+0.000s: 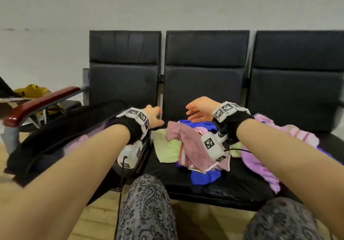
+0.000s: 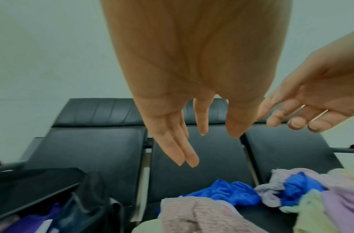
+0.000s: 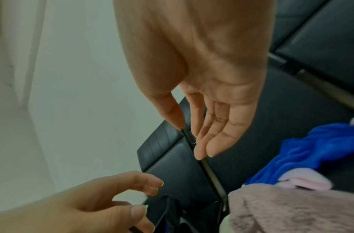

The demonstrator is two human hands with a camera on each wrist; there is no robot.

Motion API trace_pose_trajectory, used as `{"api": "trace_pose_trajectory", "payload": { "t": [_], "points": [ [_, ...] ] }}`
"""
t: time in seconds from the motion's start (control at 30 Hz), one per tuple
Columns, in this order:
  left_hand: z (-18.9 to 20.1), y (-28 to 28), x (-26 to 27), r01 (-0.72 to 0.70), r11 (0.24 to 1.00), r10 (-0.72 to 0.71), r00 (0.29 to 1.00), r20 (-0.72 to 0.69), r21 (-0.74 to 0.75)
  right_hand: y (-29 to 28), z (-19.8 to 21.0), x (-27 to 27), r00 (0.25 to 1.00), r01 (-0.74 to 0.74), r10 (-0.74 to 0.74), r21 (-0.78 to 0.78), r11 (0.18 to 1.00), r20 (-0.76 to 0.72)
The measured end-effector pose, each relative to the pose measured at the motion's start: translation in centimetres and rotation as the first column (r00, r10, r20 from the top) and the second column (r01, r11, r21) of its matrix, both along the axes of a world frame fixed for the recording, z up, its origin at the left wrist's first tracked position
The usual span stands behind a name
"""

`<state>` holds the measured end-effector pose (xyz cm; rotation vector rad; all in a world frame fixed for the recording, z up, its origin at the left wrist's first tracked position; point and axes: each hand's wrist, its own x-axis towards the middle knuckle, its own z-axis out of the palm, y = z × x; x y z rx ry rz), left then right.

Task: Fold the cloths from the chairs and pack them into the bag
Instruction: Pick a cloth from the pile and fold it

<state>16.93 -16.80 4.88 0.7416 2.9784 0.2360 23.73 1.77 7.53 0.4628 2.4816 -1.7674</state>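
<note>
Both empty hands, left [image 1: 153, 116] and right [image 1: 200, 110], above crumpled cloths [image 1: 188, 146] beside black bag [image 1: 61, 137] on chairs [image 1: 204, 76]

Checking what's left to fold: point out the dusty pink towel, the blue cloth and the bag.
dusty pink towel [image 1: 188, 144]: head view, draped middle.
blue cloth [image 2: 230, 193]: left wrist view, crumpled middle.
bag [image 1: 61, 133]: head view, black flap.

The person had bare arms, and each wrist wore a black band [image 1: 130, 126] with small white squares printed with black blocky marks. A little white box [image 1: 214, 146] with the same marks hung under each wrist, and a thin black cord [image 1: 119, 189] ran down from the left one. The trousers [image 1: 147, 210] were grey with a dark swirly leaf pattern.
</note>
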Motion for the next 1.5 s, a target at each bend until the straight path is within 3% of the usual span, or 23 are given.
{"api": "trace_pose_trajectory", "payload": {
  "t": [0.27, 0.37, 0.43, 0.57, 0.7, 0.9, 1.0, 1.07, 1.13, 1.17, 1.23, 1.3, 1.5],
  "points": [
    [-2.6, 9.7, 5.2, 0.192, 0.981, -0.191, 0.98, 0.061, -0.013, 8.3, -2.9, 6.0, 0.982, 0.142, -0.152, 0.088, 0.986, 0.109],
    [-4.4, 12.0, 6.1, 0.233, 0.966, -0.233, 0.972, 0.016, -0.112, 10.3, -4.6, 6.8, 0.97, 0.167, -0.183, 0.105, 0.98, 0.163],
    [-5.8, 13.2, 6.2, 0.263, 0.949, -0.268, 0.963, -0.007, -0.175, 11.3, -5.9, 6.6, 0.962, 0.168, -0.185, 0.102, 0.981, 0.198],
    [-9.1, 15.1, 5.8, 0.306, 0.931, -0.278, 0.947, 0.16, -0.199, 12.9, -8.5, 5.3, 0.953, 0.171, -0.185, 0.079, 0.982, 0.24],
    [-12.1, 16.3, 4.7, 0.316, 0.917, -0.26, 0.936, 0.237, -0.244, 13.5, -11.1, 3.9, 0.935, 0.163, -0.176, 0.068, 0.984, 0.309],
    [-15.6, 18.8, 2.5, 0.352, 0.874, -0.267, 0.924, 0.274, -0.335, 15.5, -14.4, 0.7, 0.918, 0.229, -0.229, 0.04, 0.973, 0.323],
    [-16.8, 19.4, 2.0, 0.349, 0.862, -0.266, 0.929, 0.258, -0.367, 17.0, -16.7, -1.1, 0.907, 0.262, -0.282, 0.105, 0.959, 0.314],
    [-18.0, 19.6, 1.4, 0.358, 0.863, -0.278, 0.926, 0.257, -0.357, 17.5, -18.1, -2.2, 0.905, 0.233, -0.293, 0.215, 0.948, 0.309],
    [-18.7, 19.6, 1.1, 0.362, 0.864, -0.281, 0.923, 0.261, -0.35, 17.1, -18.5, -2.5, 0.857, 0.143, -0.249, 0.258, 0.956, 0.451],
    [-19.0, 19.7, 0.9, 0.364, 0.866, -0.283, 0.922, 0.264, -0.342, 17.0, -18.8, -2.5, 0.879, 0.043, -0.218, 0.384, 0.922, 0.424],
    [-19.2, 19.8, 0.5, 0.365, 0.872, -0.278, 0.918, 0.282, -0.326, 17.3, -19.1, -2.7, 0.877, 0.07, -0.223, 0.347, 0.935, 0.425],
    [-19.0, 19.8, 0.2, 0.371, 0.872, -0.278, 0.912, 0.302, -0.319, 17.5, -20.3, -3.4, 0.895, 0.029, -0.225, 0.451, 0.892, 0.386],
    [-17.5, 19.7, -0.2, 0.409, 0.874, -0.307, 0.884, 0.353, -0.263, 16.9, -20.1, -3.7, 0.917, 0.075, -0.19, 0.316, 0.946, 0.35]
  ]
}}
